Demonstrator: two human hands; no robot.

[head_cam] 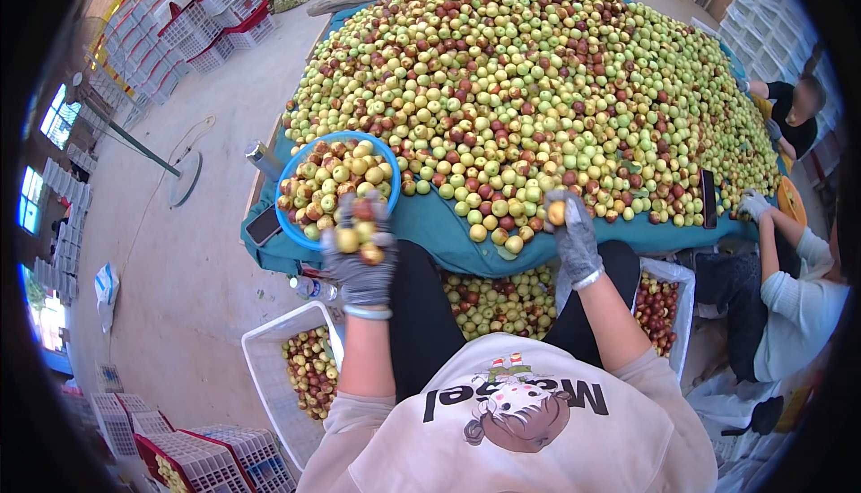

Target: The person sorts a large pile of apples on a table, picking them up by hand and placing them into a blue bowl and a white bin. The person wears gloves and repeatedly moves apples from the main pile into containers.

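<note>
Several jujubes [356,237] lie in my left hand [363,258], which wears a grey glove and is blurred by motion. That hand is at the near rim of a blue plastic basin [397,177] heaped with yellow-green and brown jujubes. My right hand [575,237], gloved too, holds one yellowish jujube [556,213] at its fingertips, by the near edge of the large jujube pile [511,103]. A green cloth [430,224] lies beneath the pile and the basin.
A phone [262,226] and a metal flask [262,157] flank the basin; another phone [708,198] lies far right. Below stand a white crate [259,352] and a lined crate of red jujubes [658,311]. A co-worker's gloved hand [755,204] is at right.
</note>
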